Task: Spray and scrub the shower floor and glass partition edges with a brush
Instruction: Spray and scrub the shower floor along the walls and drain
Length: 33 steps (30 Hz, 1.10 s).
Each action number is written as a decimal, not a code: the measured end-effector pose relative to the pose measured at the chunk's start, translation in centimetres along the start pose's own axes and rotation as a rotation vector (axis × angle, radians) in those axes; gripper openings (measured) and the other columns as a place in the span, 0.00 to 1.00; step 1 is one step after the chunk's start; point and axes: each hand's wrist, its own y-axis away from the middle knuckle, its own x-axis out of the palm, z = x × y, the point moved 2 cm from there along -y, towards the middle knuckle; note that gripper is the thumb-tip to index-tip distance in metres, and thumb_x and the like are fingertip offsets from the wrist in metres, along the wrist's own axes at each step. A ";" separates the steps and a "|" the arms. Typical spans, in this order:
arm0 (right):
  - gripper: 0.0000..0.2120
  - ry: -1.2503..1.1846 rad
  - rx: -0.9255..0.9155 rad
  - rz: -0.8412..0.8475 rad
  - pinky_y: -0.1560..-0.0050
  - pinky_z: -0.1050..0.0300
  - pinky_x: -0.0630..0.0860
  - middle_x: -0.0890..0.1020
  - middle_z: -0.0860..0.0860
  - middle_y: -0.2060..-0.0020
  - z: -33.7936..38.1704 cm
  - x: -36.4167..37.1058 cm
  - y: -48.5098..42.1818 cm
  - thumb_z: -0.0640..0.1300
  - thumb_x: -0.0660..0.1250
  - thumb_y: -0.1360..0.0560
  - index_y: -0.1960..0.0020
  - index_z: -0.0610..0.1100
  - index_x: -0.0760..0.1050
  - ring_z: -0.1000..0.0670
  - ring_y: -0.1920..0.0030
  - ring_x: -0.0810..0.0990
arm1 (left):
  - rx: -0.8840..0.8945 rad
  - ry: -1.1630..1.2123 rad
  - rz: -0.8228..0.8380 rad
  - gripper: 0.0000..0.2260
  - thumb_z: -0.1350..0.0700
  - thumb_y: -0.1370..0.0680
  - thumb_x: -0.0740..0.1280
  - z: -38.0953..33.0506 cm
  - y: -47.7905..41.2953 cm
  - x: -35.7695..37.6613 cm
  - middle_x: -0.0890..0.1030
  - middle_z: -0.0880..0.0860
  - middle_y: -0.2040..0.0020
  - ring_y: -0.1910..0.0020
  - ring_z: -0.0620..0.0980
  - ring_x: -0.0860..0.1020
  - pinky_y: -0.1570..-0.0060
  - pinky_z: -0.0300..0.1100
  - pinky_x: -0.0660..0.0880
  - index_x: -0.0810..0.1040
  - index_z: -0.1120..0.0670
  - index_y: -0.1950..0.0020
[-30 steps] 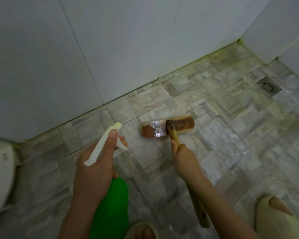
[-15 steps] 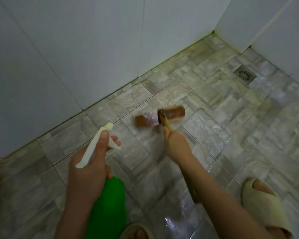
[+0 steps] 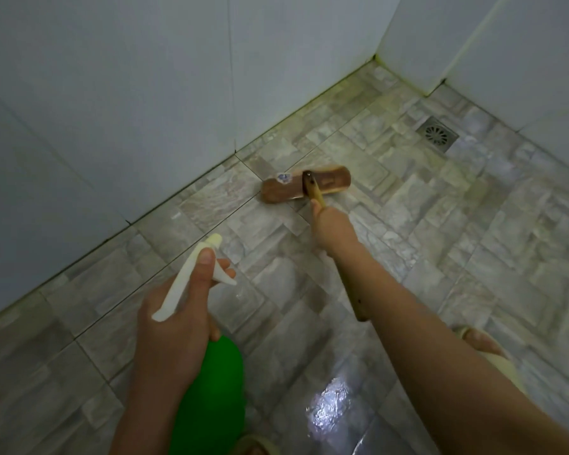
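Since half a second ago the brush [image 3: 306, 188] has travelled further out from me and my right arm has stretched after it, so its head now sits closer to the foot of the wall [image 3: 151, 100]. My right hand [image 3: 332, 229] is curled tight round the wooden handle [image 3: 316, 196] just behind the head, and the free end of the handle pokes out beneath my forearm.

From that hand the head lies straight ahead and slightly left, flat on the floor [image 3: 447, 244]. Its long axis is set across the handle and runs roughly along the wall line. Its left end is just beside the grout seam, and as far as I can see it does not touch the wall.

My left hand [image 3: 178, 320] is nearer to me, wrapped round the neck of the green spray bottle [image 3: 211, 389]. The thumb lies along the top of the white sprayer and the fingers are at the trigger; I cannot tell whether they are squeezing. The nozzle points at the tiles to the left of the brush, well apart from the head.

I judge the next stroke belongs to the right hand. Drawn back along the handle, the crosswise head would sweep a broad strip towards my feet, where a wet patch [image 3: 329, 405] shines. The drain [image 3: 437, 135] sits well off to the right. I cannot pick out the glass partition for certain.
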 end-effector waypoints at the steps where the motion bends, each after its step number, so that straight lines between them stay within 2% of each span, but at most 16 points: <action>1: 0.23 0.001 0.017 -0.003 0.59 0.52 0.69 0.78 0.40 0.50 -0.6 -0.3 -0.4 0.52 0.45 0.17 0.34 0.41 0.70 0.40 0.55 0.76 | 0.002 -0.002 0.002 0.15 0.30 0.29 0.59 0.0 0.0 0.0 0.86 0.62 0.57 0.72 0.58 0.78 0.68 0.46 0.75 0.85 0.31 0.60; 3: 0.22 0.041 0.081 -0.004 0.58 0.53 0.69 0.79 0.40 0.50 -3.9 0.3 3.1 0.53 0.47 0.17 0.41 0.39 0.73 0.41 0.54 0.78 | 0.005 -0.009 0.017 0.16 0.30 0.28 0.59 -0.1 0.0 0.1 0.86 0.61 0.58 0.76 0.52 0.75 0.68 0.45 0.74 0.85 0.33 0.58; 6: 0.25 -0.123 0.242 0.004 0.61 0.54 0.72 0.77 0.47 0.63 -8.1 1.7 10.8 0.60 0.47 0.19 0.53 0.43 0.74 0.46 0.63 0.77 | -0.003 -0.036 0.041 0.19 0.30 0.28 0.59 -0.2 -0.1 0.6 0.86 0.61 0.59 0.78 0.49 0.74 0.68 0.44 0.73 0.86 0.37 0.58; 7: 0.25 -0.127 0.252 0.006 0.63 0.54 0.71 0.75 0.48 0.65 -8.2 1.9 10.6 0.60 0.47 0.19 0.52 0.43 0.74 0.48 0.66 0.74 | -0.006 -0.043 0.047 0.20 0.30 0.28 0.58 -0.2 -0.2 0.8 0.86 0.61 0.59 0.79 0.48 0.73 0.70 0.43 0.73 0.86 0.38 0.58; 9: 0.23 -0.025 0.163 -0.023 0.65 0.54 0.67 0.72 0.50 0.67 -6.7 0.8 6.2 0.56 0.46 0.18 0.40 0.43 0.73 0.50 0.68 0.71 | -0.004 -0.058 0.070 0.22 0.30 0.29 0.58 -0.2 -0.4 1.1 0.86 0.61 0.59 0.79 0.48 0.73 0.73 0.40 0.72 0.87 0.41 0.57; 11: 0.22 -0.067 0.124 -0.053 0.60 0.50 0.72 0.77 0.44 0.60 -3.9 -1.7 1.2 0.52 0.46 0.18 0.29 0.46 0.64 0.43 0.62 0.76 | 0.012 -0.064 0.092 0.22 0.31 0.27 0.58 -0.4 -0.3 1.3 0.86 0.62 0.58 0.79 0.48 0.72 0.76 0.35 0.71 0.87 0.42 0.57; 13: 0.22 -0.151 0.115 -0.037 0.53 0.46 0.77 0.78 0.37 0.50 -3.0 -3.8 -1.4 0.51 0.45 0.17 0.26 0.46 0.60 0.38 0.53 0.79 | 0.022 -0.062 0.100 0.21 0.32 0.27 0.58 -0.7 -0.3 1.5 0.85 0.64 0.58 0.79 0.48 0.72 0.77 0.33 0.69 0.87 0.41 0.57; 14: 0.22 -0.158 0.094 -0.052 0.53 0.45 0.77 0.78 0.36 0.50 -3.4 -4.2 -0.9 0.49 0.46 0.17 0.24 0.48 0.57 0.38 0.54 0.79 | 0.025 -0.062 0.109 0.20 0.32 0.28 0.58 -0.9 -0.3 1.6 0.85 0.64 0.58 0.79 0.48 0.72 0.77 0.33 0.69 0.87 0.39 0.58; 16: 0.22 -0.062 0.113 -0.051 0.56 0.47 0.75 0.77 0.39 0.55 -5.9 -3.8 3.5 0.46 0.47 0.17 0.24 0.50 0.55 0.42 0.60 0.77 | 0.031 -0.071 0.129 0.19 0.31 0.28 0.58 -1.3 -0.4 2.1 0.85 0.65 0.57 0.80 0.48 0.72 0.77 0.33 0.69 0.86 0.37 0.59; 19: 0.22 0.011 0.239 -0.014 0.59 0.54 0.69 0.79 0.40 0.55 -10.5 -1.5 11.5 0.49 0.46 0.17 0.30 0.39 0.66 0.42 0.56 0.79 | 0.010 -0.099 0.149 0.19 0.29 0.30 0.57 -1.5 -0.7 3.0 0.86 0.63 0.57 0.80 0.46 0.72 0.75 0.35 0.72 0.85 0.34 0.59; 22: 0.22 0.042 0.203 -0.035 0.61 0.54 0.70 0.74 0.44 0.63 -10.5 -2.2 9.0 0.48 0.45 0.17 0.25 0.45 0.60 0.49 0.67 0.73 | 0.005 -0.097 0.187 0.17 0.29 0.29 0.57 -1.3 -0.9 4.0 0.85 0.66 0.55 0.80 0.47 0.72 0.74 0.35 0.73 0.84 0.32 0.59; 26: 0.20 -0.031 0.277 0.008 0.73 0.55 0.75 0.77 0.36 0.48 -8.4 -7.6 -0.8 0.46 0.46 0.17 0.31 0.38 0.65 0.44 0.67 0.74 | 0.041 -0.097 0.230 0.17 0.30 0.28 0.58 -1.6 -0.5 4.9 0.85 0.65 0.55 0.80 0.48 0.72 0.76 0.34 0.71 0.85 0.34 0.58; 28: 0.18 -0.108 0.318 0.077 0.74 0.52 0.73 0.77 0.36 0.58 -7.5 -9.9 -2.4 0.41 0.52 0.18 0.29 0.40 0.60 0.44 0.70 0.73 | 0.029 -0.088 0.241 0.18 0.31 0.29 0.59 -1.7 -0.5 5.2 0.85 0.65 0.54 0.80 0.48 0.71 0.77 0.34 0.70 0.86 0.35 0.57; 30: 0.15 -0.061 0.327 0.176 0.76 0.57 0.68 0.72 0.41 0.68 -7.8 -12.1 -2.5 0.47 0.54 0.18 0.36 0.39 0.65 0.47 0.74 0.69 | 0.013 -0.104 0.271 0.19 0.30 0.30 0.59 -1.8 -0.6 5.5 0.85 0.65 0.53 0.79 0.48 0.71 0.76 0.34 0.70 0.86 0.36 0.58; 31: 0.17 -0.018 0.336 0.205 0.75 0.59 0.67 0.70 0.43 0.70 -8.2 -13.2 -2.0 0.51 0.53 0.18 0.42 0.38 0.65 0.48 0.75 0.67 | 0.013 -0.107 0.284 0.21 0.29 0.31 0.59 -1.9 -0.7 5.6 0.85 0.65 0.54 0.80 0.48 0.72 0.77 0.34 0.70 0.86 0.38 0.58; 33: 0.13 0.048 0.348 0.275 0.75 0.60 0.68 0.70 0.43 0.71 -9.5 -14.6 -0.8 0.48 0.51 0.18 0.47 0.38 0.66 0.48 0.76 0.68 | 0.007 -0.117 0.300 0.24 0.29 0.32 0.59 -2.2 -0.7 5.7 0.85 0.63 0.61 0.81 0.46 0.71 0.78 0.33 0.69 0.87 0.42 0.59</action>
